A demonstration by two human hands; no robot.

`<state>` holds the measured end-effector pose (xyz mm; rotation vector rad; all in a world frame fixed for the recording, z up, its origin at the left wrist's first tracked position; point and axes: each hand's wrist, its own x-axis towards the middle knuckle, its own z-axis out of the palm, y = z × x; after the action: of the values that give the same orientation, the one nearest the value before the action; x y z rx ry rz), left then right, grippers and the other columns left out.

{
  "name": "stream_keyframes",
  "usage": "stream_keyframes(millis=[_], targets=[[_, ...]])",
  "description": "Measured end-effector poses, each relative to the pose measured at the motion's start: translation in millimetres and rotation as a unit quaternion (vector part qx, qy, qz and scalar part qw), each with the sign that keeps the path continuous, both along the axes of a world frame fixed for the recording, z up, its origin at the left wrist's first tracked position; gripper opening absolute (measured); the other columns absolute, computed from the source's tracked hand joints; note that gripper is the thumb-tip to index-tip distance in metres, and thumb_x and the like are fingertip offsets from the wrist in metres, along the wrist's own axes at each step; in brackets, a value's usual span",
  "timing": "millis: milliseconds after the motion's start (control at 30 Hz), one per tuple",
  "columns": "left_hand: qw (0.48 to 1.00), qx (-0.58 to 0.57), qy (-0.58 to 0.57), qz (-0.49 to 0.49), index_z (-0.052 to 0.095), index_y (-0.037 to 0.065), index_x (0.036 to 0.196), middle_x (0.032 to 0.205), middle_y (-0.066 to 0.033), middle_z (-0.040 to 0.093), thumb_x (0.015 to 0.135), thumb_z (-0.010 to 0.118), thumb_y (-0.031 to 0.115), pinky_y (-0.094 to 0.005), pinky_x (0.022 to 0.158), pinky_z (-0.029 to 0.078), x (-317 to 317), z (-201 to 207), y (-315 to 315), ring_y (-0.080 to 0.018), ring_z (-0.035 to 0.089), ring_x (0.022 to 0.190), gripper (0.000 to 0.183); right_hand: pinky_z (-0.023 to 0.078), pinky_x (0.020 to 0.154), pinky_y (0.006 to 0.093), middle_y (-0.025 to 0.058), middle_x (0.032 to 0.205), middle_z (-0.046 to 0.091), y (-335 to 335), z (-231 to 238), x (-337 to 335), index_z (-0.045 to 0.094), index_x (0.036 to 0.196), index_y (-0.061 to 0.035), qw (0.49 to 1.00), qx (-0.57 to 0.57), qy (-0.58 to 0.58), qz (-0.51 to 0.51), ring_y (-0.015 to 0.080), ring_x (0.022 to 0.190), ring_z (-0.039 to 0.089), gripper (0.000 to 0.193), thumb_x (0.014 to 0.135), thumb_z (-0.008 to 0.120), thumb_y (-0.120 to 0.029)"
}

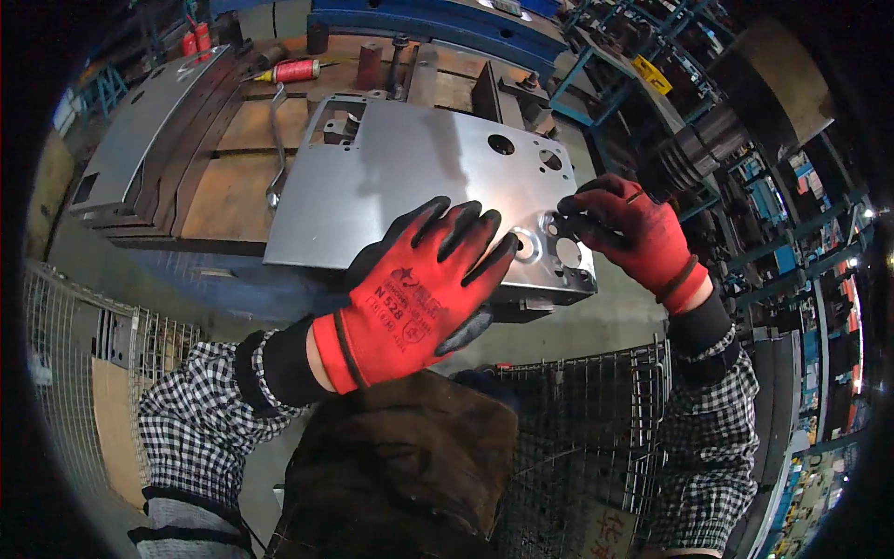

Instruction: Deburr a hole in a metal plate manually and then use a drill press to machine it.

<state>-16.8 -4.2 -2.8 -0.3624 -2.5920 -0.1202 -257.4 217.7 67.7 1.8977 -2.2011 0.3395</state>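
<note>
The silvery, hole-punched sheet-metal panel (410, 177) lies on the wooden-topped worktop (237, 205). The red-and-black-gloved left hand (414, 289) extends unclenched over its near edge; the matching right hand (629, 228) bunches fingertips at the corner holes, gripping what I can't tell. Nearer, a grey wire-mesh basket (160, 343) shows flat dark pieces (112, 333).

Blue steel storage racks (792, 233) crowd the right, dark stock on their shelves; a yellow plastic bin (652, 74) sits nearer the top. Smooth grey-green floor (582, 331) shows beside a silvery wire-mesh cage (56, 317) and small white lights (870, 213) glare rightward.
</note>
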Motion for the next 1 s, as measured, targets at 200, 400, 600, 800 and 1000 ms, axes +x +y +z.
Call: stream_keyframes(millis=[200, 400, 600, 800, 1000], targets=[[1.0, 0.015, -0.01, -0.017, 0.054, 0.002, 0.151, 0.153, -0.023, 0.052, 0.092, 0.07, 0.04, -0.0552, 0.123, 0.036, -3.4, 0.7, -1.7, -0.0433, 0.048, 0.144, 0.072, 0.058, 0.079, 0.0448, 0.0102, 0.123, 0.07, -5.2, -23.6, -19.3, 0.068, 0.131, -0.0161, 0.974, 0.086, 0.199, -0.072, 0.0339, 0.099, 0.072, 0.044, 0.09, 0.079, -0.029], [1.0, 0.008, -0.006, -0.018, 0.053, 0.005, 0.152, 0.152, -0.0221, 0.053, 0.089, 0.074, 0.041, -0.0543, 0.122, 0.037, -12.9, -0.2, -8.1, -0.043, 0.05, 0.142, 0.076, 0.058, 0.083, 0.0443, 0.0123, 0.118, 0.076, 3.6, -26.6, -11.5, 0.074, 0.125, -0.0151, 0.994, -0.06, -0.092, -0.012, 0.0341, 0.104, 0.072, 0.04, 0.088, 0.082, -0.027], [0.999, 0.027, -0.024, -0.023, 0.053, 0.005, 0.152, 0.154, -0.021, 0.052, 0.088, 0.076, 0.042, -0.0539, 0.122, 0.037, -17.6, 1.8, -13.0, -0.0433, 0.051, 0.141, 0.078, 0.06, 0.09, 0.0401, 0.0106, 0.123, 0.075, 3.3, -28.1, -10.5, 0.076, 0.12, -0.0092, 0.998, -0.035, 0.017, -0.052, 0.0347, 0.106, 0.074, 0.035, 0.086, 0.082, -0.01], [1.0, 0.009, -0.025, -0.012, 0.053, 0.005, 0.153, 0.157, -0.0223, 0.051, 0.091, 0.073, 0.044, -0.0539, 0.124, 0.035, -17.0, 0.1, -14.2, -0.0439, 0.049, 0.142, 0.075, 0.056, 0.095, 0.0459, 0.0136, 0.118, 0.077, 1.8, -30.0, -17.6, 0.07, 0.14, -0.0176, 0.99, -0.122, -0.07, -0.011, 0.0361, 0.111, 0.07, 0.059, 0.084, 0.085, -0.026], [1.0, 0.005, -0.025, -0.003, 0.054, 0.004, 0.152, 0.156, -0.0231, 0.051, 0.094, 0.071, 0.042, -0.0543, 0.124, 0.034, -13.4, 0.4, -12.9, -0.0444, 0.049, 0.143, 0.072, 0.055, 0.103, 0.0409, 0.013, 0.128, 0.074, 7.0, -27.7, -22.0, 0.073, 0.132, -0.0099, 0.993, -0.027, -0.098, -0.056, 0.0329, 0.118, 0.071, 0.047, 0.087, 0.084, -0.013]])
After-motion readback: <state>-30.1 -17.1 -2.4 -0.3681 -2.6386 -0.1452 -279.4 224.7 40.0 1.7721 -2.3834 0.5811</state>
